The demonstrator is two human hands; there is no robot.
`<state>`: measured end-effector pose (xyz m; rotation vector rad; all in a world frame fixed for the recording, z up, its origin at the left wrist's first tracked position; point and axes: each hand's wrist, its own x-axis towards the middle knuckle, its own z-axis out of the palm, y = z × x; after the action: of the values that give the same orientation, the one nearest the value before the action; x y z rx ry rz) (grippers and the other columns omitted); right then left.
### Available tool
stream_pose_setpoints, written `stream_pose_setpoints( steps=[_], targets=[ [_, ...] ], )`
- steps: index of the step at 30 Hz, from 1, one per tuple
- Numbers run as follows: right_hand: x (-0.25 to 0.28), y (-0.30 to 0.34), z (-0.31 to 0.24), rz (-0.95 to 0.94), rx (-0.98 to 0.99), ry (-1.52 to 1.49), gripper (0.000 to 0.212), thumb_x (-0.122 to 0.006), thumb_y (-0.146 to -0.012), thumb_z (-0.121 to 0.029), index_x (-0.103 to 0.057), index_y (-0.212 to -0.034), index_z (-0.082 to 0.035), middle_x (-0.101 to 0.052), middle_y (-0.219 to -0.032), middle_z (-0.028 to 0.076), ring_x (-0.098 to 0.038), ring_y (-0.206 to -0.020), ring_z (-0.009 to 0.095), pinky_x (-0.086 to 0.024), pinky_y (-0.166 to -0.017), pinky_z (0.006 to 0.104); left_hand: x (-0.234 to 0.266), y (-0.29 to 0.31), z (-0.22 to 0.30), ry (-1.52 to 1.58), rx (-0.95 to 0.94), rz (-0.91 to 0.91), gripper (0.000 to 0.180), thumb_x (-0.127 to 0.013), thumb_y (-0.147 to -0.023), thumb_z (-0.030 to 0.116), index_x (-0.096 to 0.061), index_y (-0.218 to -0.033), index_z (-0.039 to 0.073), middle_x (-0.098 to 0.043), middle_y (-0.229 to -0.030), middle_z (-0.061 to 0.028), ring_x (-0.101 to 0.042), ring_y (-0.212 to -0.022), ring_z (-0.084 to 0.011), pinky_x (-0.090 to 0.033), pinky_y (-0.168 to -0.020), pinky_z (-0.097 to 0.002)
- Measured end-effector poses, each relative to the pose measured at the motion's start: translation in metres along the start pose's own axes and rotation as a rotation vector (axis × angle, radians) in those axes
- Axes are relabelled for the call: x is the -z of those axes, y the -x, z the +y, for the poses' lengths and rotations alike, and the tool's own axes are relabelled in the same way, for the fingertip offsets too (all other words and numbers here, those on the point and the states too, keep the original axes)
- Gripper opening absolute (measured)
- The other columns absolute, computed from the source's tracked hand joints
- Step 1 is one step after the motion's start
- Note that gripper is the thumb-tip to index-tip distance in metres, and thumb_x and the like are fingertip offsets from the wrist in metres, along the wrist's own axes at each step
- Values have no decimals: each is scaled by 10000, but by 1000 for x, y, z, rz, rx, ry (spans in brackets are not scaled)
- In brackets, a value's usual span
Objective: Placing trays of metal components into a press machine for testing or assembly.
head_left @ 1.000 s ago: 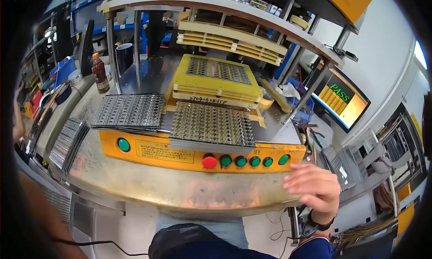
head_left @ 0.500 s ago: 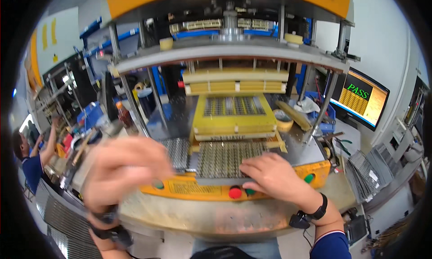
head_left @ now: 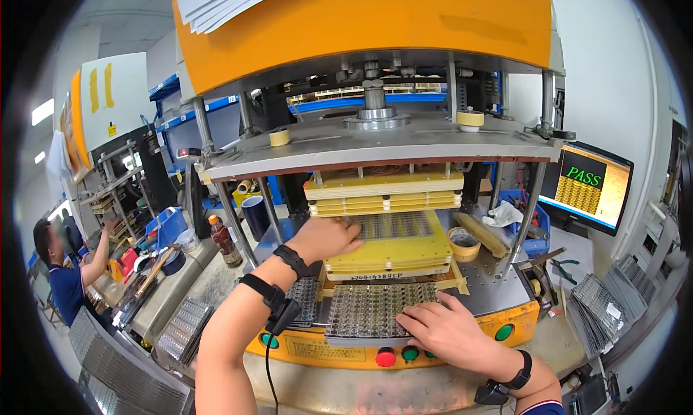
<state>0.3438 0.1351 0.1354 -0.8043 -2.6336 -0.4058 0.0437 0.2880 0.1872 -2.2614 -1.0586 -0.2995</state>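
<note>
My left hand (head_left: pixel 326 239) reaches under the press to the left end of a circuit board panel (head_left: pixel 395 226) lying on the yellow fixture (head_left: pixel 386 258). Its bent fingertips close on that end of the panel; the hand partly hides them. My right hand (head_left: pixel 449 333) rests on the right edge of a stack of similar panels (head_left: pixel 379 307) in front of the fixture, its fingers stretched out and slightly spread. Beside that stack, partly behind my left forearm, lies another stack of panels (head_left: pixel 306 299). Both wrists wear black straps with small devices.
The press's upper plate (head_left: pixel 390 144) hangs above on metal posts. Red button (head_left: pixel 385 356) and green buttons line the yellow front. A monitor (head_left: pixel 586 184), pliers (head_left: pixel 564 271) and panel piles (head_left: pixel 598 310) stand right. A bottle (head_left: pixel 224 242) is left; a co-worker (head_left: pixel 68 278) works farther off.
My left hand has moved from the near left, where it was blurred in the air, forward and right to the fixture's panel. The right hand stays on the stack. The view has tilted upward.
</note>
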Motion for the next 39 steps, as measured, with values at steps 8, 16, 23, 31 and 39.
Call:
stream_pose_setpoints(
  steps=[8,16,23,31,39],
  targets=[
    [7,2,4,13,37,-5,462,-764,-811,-246,-637,-1238,-124,-635,-1220,43,-602,-1146,227,-395,-1071,521,56,87,8,-151,10,269,404,-652,-806,155,-639,-1198,63,-687,-1195,-88,-646,-1136,-218,-457,-1073,-386],
    [15,-1,-3,-6,74,73,458,-806,-750,-229,-659,-1173,-136,-660,-1153,9,-627,-1088,200,-396,-1066,513,81,279,25,-224,283,59,340,-766,-787,184,-713,-1123,176,-698,-1172,40,-587,-1242,-169,-354,-1145,-539],
    [24,-5,6,8,22,-184,373,-750,-821,-274,-671,-1159,-137,-670,-1136,31,-627,-1086,230,-417,-1047,458,58,247,39,-35,243,47,291,-771,-784,392,-701,-996,206,-643,-1024,56,-557,-1204,-164,-235,-1169,-615],
    [28,6,1,87,-160,-250,282,-686,-902,-157,-673,-1176,-88,-684,-1191,116,-664,-1085,315,-559,-886,414,55,243,51,164,359,179,254,-785,-785,292,-669,-978,175,-622,-1097,6,-540,-1208,-229,-282,-1132,-585],
    [3,-39,58,474,-145,-230,276,-687,-902,-97,-692,-1176,-60,-688,-1223,146,-604,-1237,341,-532,-980,420,26,285,175,493,405,279,128,-727,-802,183,-682,-921,171,-665,-1039,1,-602,-1006,-223,-386,-880,-417]
  ],
)
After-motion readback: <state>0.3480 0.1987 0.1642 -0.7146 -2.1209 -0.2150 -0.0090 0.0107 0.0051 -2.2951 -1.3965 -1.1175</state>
